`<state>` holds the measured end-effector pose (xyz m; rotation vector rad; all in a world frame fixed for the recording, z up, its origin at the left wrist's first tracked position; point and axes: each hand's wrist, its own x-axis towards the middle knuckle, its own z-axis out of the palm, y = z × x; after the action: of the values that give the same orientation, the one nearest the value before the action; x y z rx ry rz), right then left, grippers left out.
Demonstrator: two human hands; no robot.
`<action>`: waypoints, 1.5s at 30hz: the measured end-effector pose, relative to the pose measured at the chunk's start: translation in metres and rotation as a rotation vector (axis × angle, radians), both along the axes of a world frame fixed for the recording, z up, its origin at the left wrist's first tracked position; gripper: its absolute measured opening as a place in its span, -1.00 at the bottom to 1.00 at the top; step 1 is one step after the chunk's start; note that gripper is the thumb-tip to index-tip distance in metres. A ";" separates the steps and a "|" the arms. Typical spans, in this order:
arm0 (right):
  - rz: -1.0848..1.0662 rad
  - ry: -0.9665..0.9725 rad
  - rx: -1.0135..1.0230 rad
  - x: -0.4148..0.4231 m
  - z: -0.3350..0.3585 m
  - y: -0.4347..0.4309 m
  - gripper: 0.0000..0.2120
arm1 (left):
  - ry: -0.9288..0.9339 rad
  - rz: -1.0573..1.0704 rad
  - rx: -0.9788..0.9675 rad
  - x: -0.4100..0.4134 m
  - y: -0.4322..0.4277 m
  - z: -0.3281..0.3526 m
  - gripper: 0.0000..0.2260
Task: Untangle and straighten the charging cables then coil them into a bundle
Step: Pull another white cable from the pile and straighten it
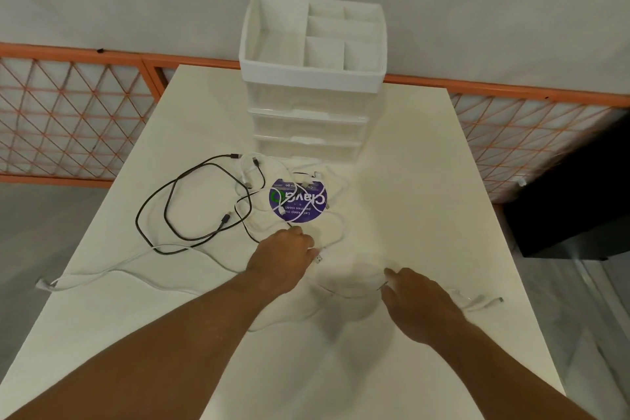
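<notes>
Left hand [283, 257] curled, gripping white cable [319, 255] by its plug. Right hand [421, 307] over a pale strand [479, 299], faint against the desk [426, 164]; grip unreadable.

- two arms of one person are seen from above, entering from the lower corners of the view, each widening toward the frame edge.
- the left forearm [170, 334] is shown bare along its whole visible length, down to the wrist.
- the right forearm [504, 361] is likewise shown bare to the wrist; faint fine hair can be made out along its edge near the wrist.
- the left hand [283, 256] is bare and is seen from the back, with rounded knuckles.
- the right hand [419, 303] is bare and is also seen from the back.
- finer details, such as nails, are lost to blur.
</notes>
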<state>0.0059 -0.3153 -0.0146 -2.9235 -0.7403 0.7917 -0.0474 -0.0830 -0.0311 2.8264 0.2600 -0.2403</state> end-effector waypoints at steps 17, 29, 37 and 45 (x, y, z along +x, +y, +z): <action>-0.221 -0.041 0.257 0.008 0.018 -0.012 -0.43 | 0.115 0.213 -0.545 0.047 -0.019 0.038 -0.82; -0.055 -0.164 0.949 0.043 0.146 0.087 -0.74 | -0.181 0.036 -0.568 0.048 0.011 0.217 -0.61; -0.173 0.050 1.225 0.039 0.214 0.105 -0.71 | -0.329 0.045 -0.280 0.011 0.070 0.276 -0.57; 0.102 -0.285 0.985 0.038 0.252 0.123 -0.66 | -0.323 0.149 -0.089 0.007 0.064 0.296 -0.58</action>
<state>0.0442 -0.1921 0.2372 -2.1012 -0.9416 -0.0455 -0.0402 -0.0194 0.2645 2.6875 0.3735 0.2296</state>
